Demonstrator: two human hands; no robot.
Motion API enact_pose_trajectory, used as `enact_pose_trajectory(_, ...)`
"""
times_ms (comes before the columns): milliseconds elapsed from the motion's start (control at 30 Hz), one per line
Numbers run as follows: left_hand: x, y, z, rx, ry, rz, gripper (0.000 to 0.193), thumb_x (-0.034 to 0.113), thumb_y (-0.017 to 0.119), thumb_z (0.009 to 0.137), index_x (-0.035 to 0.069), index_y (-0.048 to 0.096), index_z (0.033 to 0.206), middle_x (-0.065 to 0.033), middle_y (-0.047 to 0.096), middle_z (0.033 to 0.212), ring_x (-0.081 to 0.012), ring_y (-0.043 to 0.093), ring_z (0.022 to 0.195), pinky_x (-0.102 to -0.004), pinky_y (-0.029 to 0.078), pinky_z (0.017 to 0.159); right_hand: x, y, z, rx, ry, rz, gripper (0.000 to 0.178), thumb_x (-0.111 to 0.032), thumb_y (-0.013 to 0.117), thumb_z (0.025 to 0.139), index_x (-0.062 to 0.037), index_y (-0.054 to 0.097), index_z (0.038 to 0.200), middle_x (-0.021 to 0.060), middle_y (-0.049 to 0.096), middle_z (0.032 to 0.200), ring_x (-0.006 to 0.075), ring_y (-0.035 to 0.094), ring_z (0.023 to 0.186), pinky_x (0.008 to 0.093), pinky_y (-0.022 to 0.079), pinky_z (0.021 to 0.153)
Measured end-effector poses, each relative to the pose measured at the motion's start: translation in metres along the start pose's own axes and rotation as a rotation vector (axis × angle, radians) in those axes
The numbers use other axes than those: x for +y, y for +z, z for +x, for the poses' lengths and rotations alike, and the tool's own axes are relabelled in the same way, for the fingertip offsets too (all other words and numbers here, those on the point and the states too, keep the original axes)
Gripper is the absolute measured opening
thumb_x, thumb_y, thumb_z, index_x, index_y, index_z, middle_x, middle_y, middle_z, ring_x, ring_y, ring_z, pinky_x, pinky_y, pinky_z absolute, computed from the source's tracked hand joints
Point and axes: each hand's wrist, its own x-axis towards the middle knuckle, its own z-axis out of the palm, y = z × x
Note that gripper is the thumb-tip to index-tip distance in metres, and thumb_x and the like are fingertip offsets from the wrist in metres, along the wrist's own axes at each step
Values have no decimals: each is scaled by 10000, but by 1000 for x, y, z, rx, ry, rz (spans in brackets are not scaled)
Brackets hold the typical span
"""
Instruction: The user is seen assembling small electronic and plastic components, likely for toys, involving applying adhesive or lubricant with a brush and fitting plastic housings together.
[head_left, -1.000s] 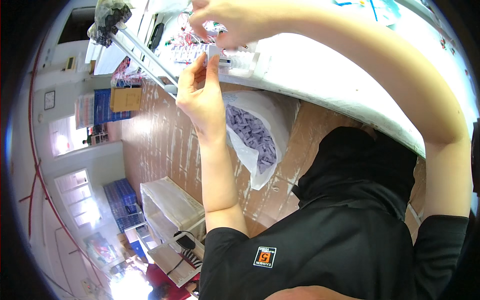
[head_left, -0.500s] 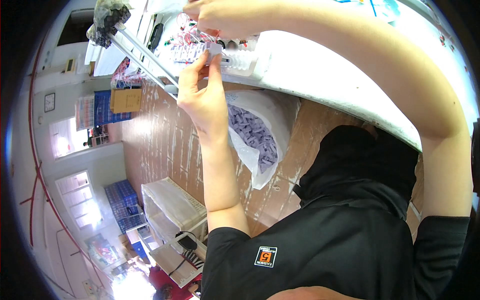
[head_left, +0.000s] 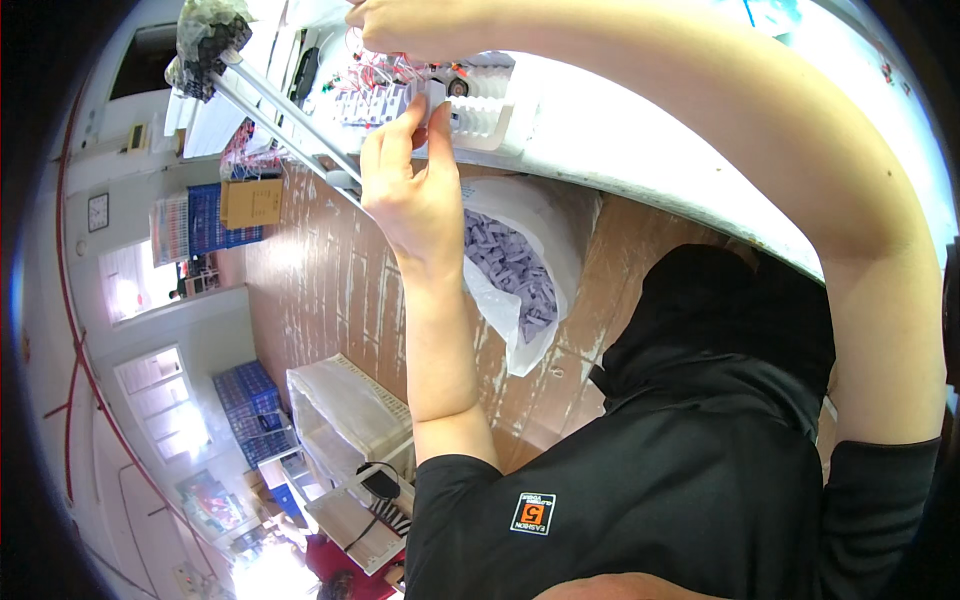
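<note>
My left hand (head_left: 415, 190) pinches a small pale grey plastic housing (head_left: 434, 97) between thumb and fingers at the near side of a white ridged tray (head_left: 490, 132). In the tray stands a row of similar pale housings (head_left: 370, 106), with thin red and white wires (head_left: 385, 70) above them. A small round black part (head_left: 458, 88) lies just right of the held housing. My right hand (head_left: 415, 25) reaches across the tray at the top edge, its fingers curled closed. What those fingertips hold is too small and partly cut off to make out.
A white worktop (head_left: 620, 130) carries the tray. Below its edge, an open white plastic bag (head_left: 570, 230) holds many grey plastic pieces (head_left: 505, 265). Metal rails (head_left: 285, 115) with a wrapped end stand at the left. A cloth-lined white rack (head_left: 350, 410) stands behind on the wooden floor.
My right hand has shifted left and slightly up, uncovering more of the tray. My left hand, still pinching the housing, has moved slightly right.
</note>
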Motion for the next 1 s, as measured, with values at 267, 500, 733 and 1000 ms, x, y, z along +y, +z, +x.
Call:
enact_pose_trajectory(267, 4, -6, 2, -59, -16, -12, 210, 31, 790, 847, 15, 746, 1051, -127, 693, 900, -263, 692, 789, -356, 553, 696, -7, 0, 2, -15, 4, -7, 168, -236, 651, 781, -129, 781, 784, 20, 744, 907, 206, 629, 1039, 396, 456, 905)
enact_pose_trajectory(500, 8, -7, 4, -94, -11, 5, 187, 53, 789, 856, 16, 749, 1035, -136, 695, 887, -262, 694, 735, -358, 560, 680, -11, -18, -5, -137, -36, -78, 150, -250, 668, 799, -166, 792, 798, -7, 739, 905, 195, 620, 1040, 417, 447, 912)
enact_pose_trajectory(733, 12, -15, 20, -198, -44, 57, 170, 84, 766, 881, -5, 746, 1025, -143, 702, 871, -254, 700, 707, -347, 556, 648, -12, -19, -4, -100, -95, -131, 149, -280, 684, 796, -179, 794, 801, -30, 734, 908, 191, 598, 1047, 418, 433, 934)
enact_pose_trajectory(1000, 11, -13, 13, -196, -152, -60, 167, 85, 746, 893, 6, 752, 1040, -165, 706, 882, -296, 702, 720, -371, 559, 679, -11, -20, -5, -96, -104, -100, 157, -275, 672, 816, -176, 794, 819, -32, 735, 913, 185, 597, 1060, 411, 421, 963)
